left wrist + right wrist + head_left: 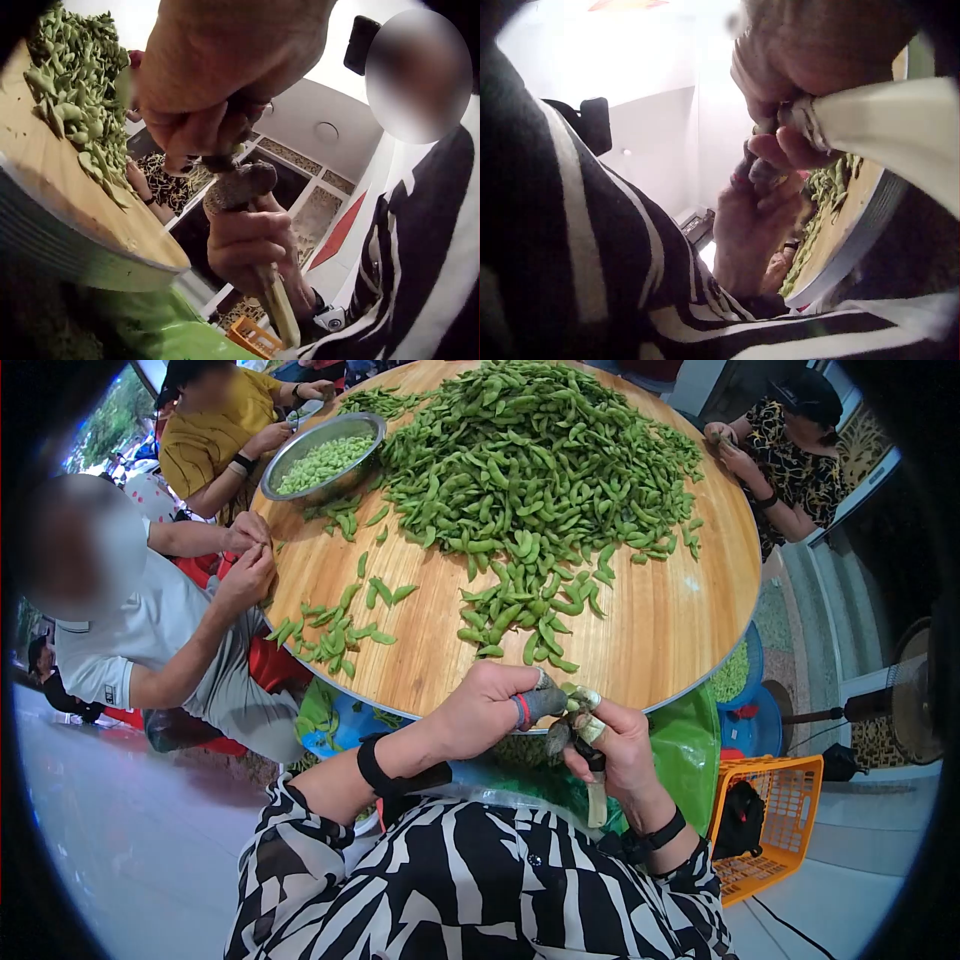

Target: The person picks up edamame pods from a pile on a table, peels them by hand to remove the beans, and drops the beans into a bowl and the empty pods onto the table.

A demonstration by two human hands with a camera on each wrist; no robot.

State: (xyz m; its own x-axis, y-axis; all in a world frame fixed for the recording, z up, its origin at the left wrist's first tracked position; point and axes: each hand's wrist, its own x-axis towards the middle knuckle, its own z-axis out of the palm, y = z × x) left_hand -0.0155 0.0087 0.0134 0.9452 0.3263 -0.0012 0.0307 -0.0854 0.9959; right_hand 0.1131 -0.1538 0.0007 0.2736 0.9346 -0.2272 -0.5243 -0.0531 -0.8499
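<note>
Just past the table's near edge, my left hand (pixel 490 705) pinches a green bean pod (pixel 572 703) between thumb and forefinger. Grey covers wrap those fingertips, one with a red band. My right hand (pixel 620 750) meets it there, fingers curled round a tool with a flat pale handle (pixel 597 805) that points down toward my body. Pale wrapping covers some right fingertips. The tool's working end is hidden among the fingers. In the left wrist view the pale handle (pixel 281 311) sticks out below the right fist; the right wrist view shows the handle (pixel 900 127) up close.
A large heap of bean pods (pixel 530 470) covers the far part of the round wooden table (pixel 420 630). Shelled beans fill a metal bowl (pixel 350 480). Three people sit around the table. A green plastic sheet (pixel 690 740), blue basin (pixel 750 725) and orange crate (pixel 800 810) are at right.
</note>
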